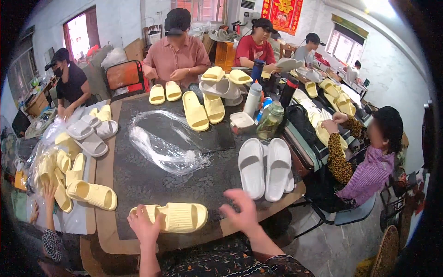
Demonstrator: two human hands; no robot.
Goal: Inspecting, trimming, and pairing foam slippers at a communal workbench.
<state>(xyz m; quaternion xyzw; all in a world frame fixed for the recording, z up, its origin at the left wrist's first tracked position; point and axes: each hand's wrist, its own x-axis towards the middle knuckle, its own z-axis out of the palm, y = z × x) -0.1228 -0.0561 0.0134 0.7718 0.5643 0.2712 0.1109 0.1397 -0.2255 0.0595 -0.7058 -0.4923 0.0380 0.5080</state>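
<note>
Near the table's front edge lies a pair of yellow slide slippers (187, 217), close together, with ribbed straps. My left hand (145, 226) grips their left end, thumb toward the strap and fingers partly over the edge. To the right of the pair, my right hand (242, 210) hangs above the table with its fingers spread and nothing in it. Beyond my right hand, grey slide slippers (265, 168) lie side by side, with more grey showing beneath them. Thin clear plastic bags (161, 145) are heaped in the middle of the dark tabletop (129, 184).
More yellow slippers (196, 111) stand at the table's far side. Bottles (270, 121) and a lidded food box (241, 121) stand at the right rear. Yellow and grey slippers (92, 194) cover the left side, where another person's hand (48, 196) reaches in. Co-workers sit around.
</note>
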